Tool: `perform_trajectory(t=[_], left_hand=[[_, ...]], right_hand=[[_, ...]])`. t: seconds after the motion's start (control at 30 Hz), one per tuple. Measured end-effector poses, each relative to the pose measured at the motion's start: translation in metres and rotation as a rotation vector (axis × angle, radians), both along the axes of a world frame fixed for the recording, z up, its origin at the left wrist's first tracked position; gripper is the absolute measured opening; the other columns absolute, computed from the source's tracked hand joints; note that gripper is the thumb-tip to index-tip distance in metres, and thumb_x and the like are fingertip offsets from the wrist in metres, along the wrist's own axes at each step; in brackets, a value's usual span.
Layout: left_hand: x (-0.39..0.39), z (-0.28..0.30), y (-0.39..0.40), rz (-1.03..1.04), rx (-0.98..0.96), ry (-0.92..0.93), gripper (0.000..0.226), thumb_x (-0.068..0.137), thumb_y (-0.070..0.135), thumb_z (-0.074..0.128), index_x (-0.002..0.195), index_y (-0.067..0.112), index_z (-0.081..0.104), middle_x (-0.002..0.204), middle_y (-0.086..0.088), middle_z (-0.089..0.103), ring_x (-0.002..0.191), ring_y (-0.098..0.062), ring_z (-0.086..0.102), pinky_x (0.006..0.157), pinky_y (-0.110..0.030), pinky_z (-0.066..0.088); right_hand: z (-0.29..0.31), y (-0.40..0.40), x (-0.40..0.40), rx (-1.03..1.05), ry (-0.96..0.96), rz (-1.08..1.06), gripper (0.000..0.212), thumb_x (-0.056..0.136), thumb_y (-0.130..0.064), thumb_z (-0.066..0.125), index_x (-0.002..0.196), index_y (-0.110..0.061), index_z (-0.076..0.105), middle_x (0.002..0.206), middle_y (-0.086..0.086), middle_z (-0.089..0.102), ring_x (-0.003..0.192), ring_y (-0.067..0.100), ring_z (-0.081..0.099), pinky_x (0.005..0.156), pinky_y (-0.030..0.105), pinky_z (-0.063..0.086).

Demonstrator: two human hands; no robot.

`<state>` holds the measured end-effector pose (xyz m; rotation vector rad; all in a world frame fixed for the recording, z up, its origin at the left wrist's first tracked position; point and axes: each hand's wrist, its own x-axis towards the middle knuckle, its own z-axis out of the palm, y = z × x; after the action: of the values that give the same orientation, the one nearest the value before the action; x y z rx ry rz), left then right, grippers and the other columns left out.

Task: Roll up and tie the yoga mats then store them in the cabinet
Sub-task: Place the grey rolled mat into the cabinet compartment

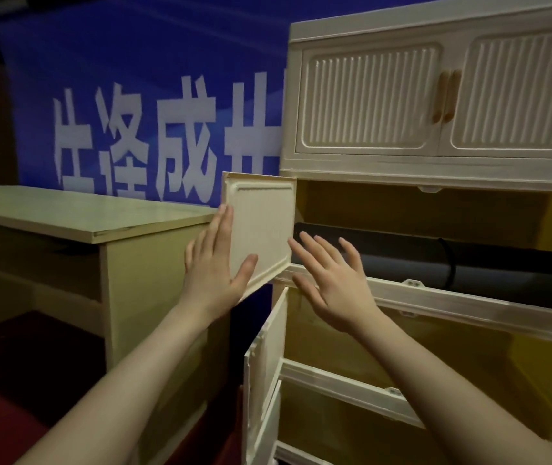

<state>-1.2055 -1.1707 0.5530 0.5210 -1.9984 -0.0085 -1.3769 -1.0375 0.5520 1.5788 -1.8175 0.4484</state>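
— Starting at my left: is that the worktop [76,213] beside you?

— Yes, a pale one, standing just left of the cabinet [368,169]. Nothing of the task lies on the part I can see.

— And your left hand [216,263]?

— Fingers straight, flat against the outer face of the open door [261,229], thumb across its lower edge. It presses, it does not clasp. The panel looks thin and light, so I judge a gentle push near its free edge would swing it; a hard shove might rattle the hinges.

— The right hand [331,280]?

— Released, fingers spread, hovering in front of the open compartment and holding nothing.

— Where is the mat?

— A dark rolled yoga mat [402,260] lies lengthwise on the middle shelf, with a black tie [450,263] looped round it toward the right. Its far end runs out of view.

— How would it handle?

— Soft and springy, I would guess, light for its bulk and grippy. I would take it round the barrel beside the tie, not by the loose end, or the roll may telescope.
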Motion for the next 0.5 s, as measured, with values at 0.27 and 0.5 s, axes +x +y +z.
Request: perform_trajectory(t=[0.27, 0.5], left_hand=[[-0.065, -0.013, 0.024, -0.351, -0.128, -0.120, 0.056, 0.096, 0.045, 0.027, 0.147, 0.029, 0.016, 0.155, 0.005, 0.024, 0.141, -0.010, 0.023, 0.114, -0.041, 0.024], [-0.155, -0.024, 0.028, -0.270, -0.043, -0.407, 0.059, 0.100, 0.041, 0.032, 0.146, 0.041, -0.006, 0.159, 0.012, 0.001, 0.146, -0.014, 0.003, 0.117, -0.038, 0.000]], right_hand=[[-0.020, 0.056, -0.045, -0.049, 0.047, -0.087, 0.059, 0.099, -0.055, 0.015, 0.152, -0.032, 0.009, 0.157, -0.005, 0.017, 0.145, 0.015, 0.017, 0.115, 0.044, 0.004], [-0.034, 0.074, -0.086, -0.032, 0.014, -0.286, 0.059, 0.099, -0.056, 0.019, 0.151, -0.028, 0.016, 0.149, -0.001, 0.041, 0.142, 0.014, 0.021, 0.113, 0.038, 0.002]])
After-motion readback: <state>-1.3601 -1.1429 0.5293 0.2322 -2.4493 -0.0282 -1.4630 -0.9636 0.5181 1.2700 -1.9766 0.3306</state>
